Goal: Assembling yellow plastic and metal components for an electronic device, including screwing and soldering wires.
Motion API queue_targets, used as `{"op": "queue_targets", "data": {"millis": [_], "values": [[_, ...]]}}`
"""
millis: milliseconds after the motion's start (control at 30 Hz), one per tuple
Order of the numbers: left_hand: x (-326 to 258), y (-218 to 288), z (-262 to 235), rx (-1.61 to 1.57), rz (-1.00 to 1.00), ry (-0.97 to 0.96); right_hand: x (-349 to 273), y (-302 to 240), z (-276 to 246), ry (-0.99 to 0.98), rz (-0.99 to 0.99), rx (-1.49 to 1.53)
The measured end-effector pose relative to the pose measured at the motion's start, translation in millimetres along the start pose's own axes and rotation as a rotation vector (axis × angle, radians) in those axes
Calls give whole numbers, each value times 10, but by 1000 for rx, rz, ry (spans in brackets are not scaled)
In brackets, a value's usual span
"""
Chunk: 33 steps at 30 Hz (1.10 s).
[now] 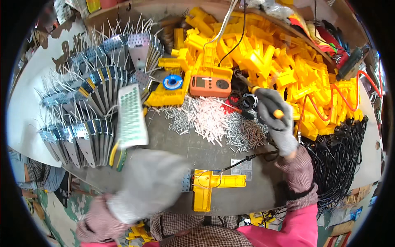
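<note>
A gun-shaped yellow plastic half shell (202, 199) lies in front of me on the dark table. Thin wires run inside it, and a black cable (258, 155) leads off to the right. Against its left side sits a perforated metal plate (186, 181), partly behind my left hand (150, 183). That gloved hand is smeared by motion, so its fingers cannot be made out. Farther right, by the yellow heap, my gloved right hand (276, 117) is closed round a tool with a black-and-yellow handle (279, 114); its kind is unclear.
Metal plates with white wires (88, 142) stand in rows at left, near a pale green-dotted sheet (131, 117). Screws (236, 133) and pink-white pieces (207, 119) lie mid-table below an orange multimeter (210, 85). Yellow shells (263, 57) and black cables (335, 156) crowd the right.
</note>
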<state>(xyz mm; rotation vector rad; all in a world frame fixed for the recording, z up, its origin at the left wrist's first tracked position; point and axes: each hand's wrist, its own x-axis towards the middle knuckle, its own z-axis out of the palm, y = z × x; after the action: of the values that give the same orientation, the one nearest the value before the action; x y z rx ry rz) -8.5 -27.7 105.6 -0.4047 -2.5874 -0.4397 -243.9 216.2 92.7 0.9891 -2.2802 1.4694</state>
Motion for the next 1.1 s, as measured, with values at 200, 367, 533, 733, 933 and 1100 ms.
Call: {"op": "queue_targets", "data": {"millis": [200, 367, 533, 733, 933, 1100], "values": [[708, 550, 777, 116, 90, -387, 438, 445, 429, -8, -195, -322], [697, -336, 755, 185, -26, -145, 713, 889, 381, -310, -166, -570], [418, -1135, 700, 760, 52, -124, 595, 58, 141, -241, -96, -727], [437, -1286, 523, 822, 103, -484, -120, -561, -350, -277, -24, -343], [299, -1469, 152, 1459, -54, -344, -821, -439, -636, -274, 338, -98], [668, 176, 431, 66, 19, -292, -926, -341, -210, -390, 215, -143]]}}
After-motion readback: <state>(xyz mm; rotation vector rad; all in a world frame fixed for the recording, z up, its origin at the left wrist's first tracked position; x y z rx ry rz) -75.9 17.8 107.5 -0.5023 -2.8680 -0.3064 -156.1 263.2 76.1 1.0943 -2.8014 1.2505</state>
